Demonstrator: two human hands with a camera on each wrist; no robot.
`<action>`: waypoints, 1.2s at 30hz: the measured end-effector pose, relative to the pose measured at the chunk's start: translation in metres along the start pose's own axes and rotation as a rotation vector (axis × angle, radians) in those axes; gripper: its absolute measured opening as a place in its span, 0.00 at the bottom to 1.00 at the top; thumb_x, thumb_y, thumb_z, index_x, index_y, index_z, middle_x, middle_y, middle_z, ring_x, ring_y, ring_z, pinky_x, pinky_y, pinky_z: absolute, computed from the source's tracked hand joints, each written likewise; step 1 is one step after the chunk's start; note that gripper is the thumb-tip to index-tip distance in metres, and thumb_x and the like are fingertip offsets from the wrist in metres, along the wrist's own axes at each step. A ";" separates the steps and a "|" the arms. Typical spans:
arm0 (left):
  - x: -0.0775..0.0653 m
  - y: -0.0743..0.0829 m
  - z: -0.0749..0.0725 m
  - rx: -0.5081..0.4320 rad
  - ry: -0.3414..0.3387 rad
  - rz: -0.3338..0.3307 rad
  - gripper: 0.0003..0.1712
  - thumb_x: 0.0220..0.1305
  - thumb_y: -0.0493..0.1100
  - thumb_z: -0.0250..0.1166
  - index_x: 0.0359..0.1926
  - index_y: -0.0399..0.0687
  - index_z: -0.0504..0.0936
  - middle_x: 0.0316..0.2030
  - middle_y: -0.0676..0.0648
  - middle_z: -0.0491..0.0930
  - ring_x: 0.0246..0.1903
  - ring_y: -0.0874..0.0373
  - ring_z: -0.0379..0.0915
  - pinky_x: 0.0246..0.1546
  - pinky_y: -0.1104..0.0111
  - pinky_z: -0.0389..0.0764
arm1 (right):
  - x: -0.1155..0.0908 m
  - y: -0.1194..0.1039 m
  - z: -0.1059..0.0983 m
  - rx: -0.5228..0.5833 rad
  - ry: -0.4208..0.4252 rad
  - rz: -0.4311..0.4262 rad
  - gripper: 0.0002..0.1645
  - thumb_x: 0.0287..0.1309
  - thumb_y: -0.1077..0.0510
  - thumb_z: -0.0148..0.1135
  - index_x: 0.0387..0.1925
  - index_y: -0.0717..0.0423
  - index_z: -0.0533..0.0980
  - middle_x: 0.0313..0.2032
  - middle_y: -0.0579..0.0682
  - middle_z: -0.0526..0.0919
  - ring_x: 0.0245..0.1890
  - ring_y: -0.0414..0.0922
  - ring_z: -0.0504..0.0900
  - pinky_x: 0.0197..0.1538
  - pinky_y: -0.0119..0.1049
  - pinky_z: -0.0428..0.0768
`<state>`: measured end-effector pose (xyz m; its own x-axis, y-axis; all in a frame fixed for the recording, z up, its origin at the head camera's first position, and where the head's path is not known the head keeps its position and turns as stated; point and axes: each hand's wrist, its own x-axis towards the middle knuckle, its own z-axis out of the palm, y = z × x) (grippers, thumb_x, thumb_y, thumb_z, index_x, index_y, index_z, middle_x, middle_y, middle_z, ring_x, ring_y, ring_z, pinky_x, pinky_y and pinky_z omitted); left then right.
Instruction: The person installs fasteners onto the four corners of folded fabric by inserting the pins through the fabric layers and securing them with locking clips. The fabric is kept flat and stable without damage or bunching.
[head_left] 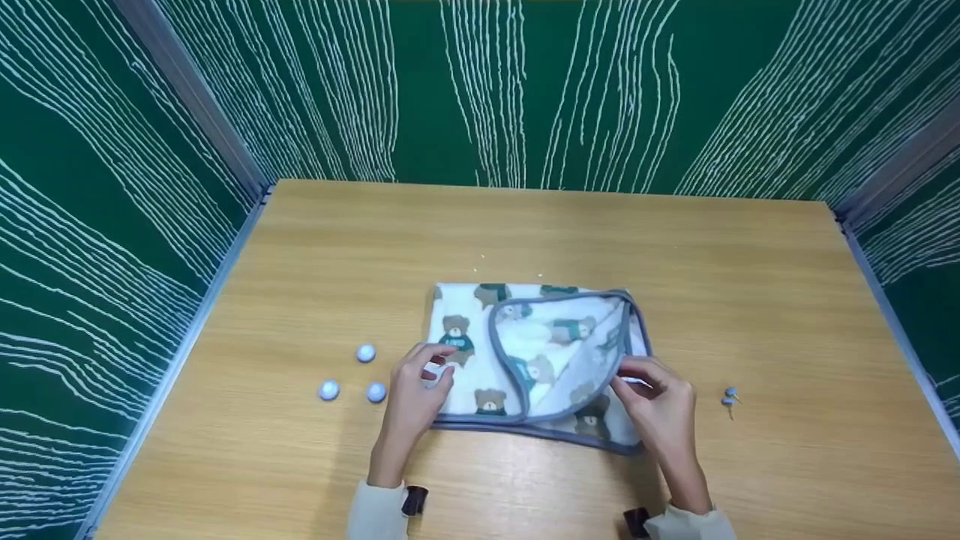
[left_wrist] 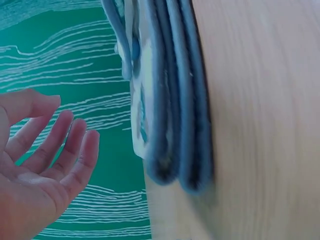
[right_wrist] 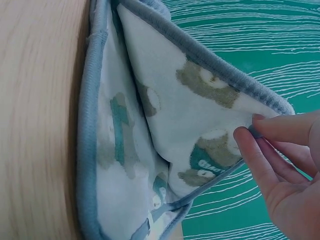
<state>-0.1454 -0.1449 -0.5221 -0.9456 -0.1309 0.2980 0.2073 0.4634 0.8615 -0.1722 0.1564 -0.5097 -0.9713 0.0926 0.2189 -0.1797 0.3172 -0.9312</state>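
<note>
A white blanket (head_left: 559, 367) with brown bears in green shirts and a grey-blue border lies folded in layers on the table. My right hand (head_left: 660, 401) pinches its border between thumb and fingertips, lifting a flap off the layers below, as the right wrist view of the blanket (right_wrist: 170, 90) also shows. Above the left part of the fold hovers my left hand (head_left: 420, 386), fingers loosely bent and holding nothing. From the left wrist, the stacked rounded folds of the blanket (left_wrist: 185, 110) appear apart from that hand (left_wrist: 50, 170).
Three small whitish balls, one of them a ball (head_left: 328, 389) farthest left, sit left of the blanket. Two small blue pieces (head_left: 729, 397) with thin stems lie to the right. Tiny white specks (head_left: 540, 274) dot the wooden table (head_left: 360, 240). Green walls (head_left: 420, 97) with white lines surround it.
</note>
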 end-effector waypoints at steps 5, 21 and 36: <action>-0.001 -0.008 -0.005 0.021 0.022 -0.045 0.13 0.54 0.27 0.64 0.42 0.35 0.81 0.39 0.41 0.80 0.39 0.46 0.76 0.35 0.56 0.81 | -0.001 0.000 0.000 -0.006 -0.002 -0.015 0.12 0.45 0.74 0.68 0.34 0.62 0.84 0.36 0.53 0.84 0.36 0.40 0.82 0.39 0.27 0.81; -0.012 -0.027 -0.035 0.200 0.123 -0.380 0.16 0.51 0.27 0.64 0.43 0.37 0.82 0.47 0.39 0.75 0.49 0.42 0.69 0.49 0.53 0.74 | -0.001 0.002 0.002 -0.002 -0.003 -0.040 0.12 0.44 0.75 0.69 0.33 0.63 0.84 0.35 0.53 0.84 0.35 0.39 0.82 0.38 0.27 0.81; -0.022 -0.042 -0.047 0.214 0.095 -0.472 0.19 0.52 0.24 0.61 0.47 0.35 0.80 0.49 0.36 0.72 0.52 0.41 0.67 0.54 0.54 0.72 | -0.001 0.001 0.000 -0.024 -0.003 -0.029 0.11 0.46 0.75 0.67 0.34 0.63 0.83 0.36 0.54 0.84 0.36 0.39 0.81 0.39 0.26 0.80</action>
<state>-0.1215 -0.2024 -0.5459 -0.8945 -0.4432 -0.0581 -0.3014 0.5022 0.8106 -0.1711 0.1567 -0.5109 -0.9663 0.0799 0.2449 -0.2041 0.3423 -0.9171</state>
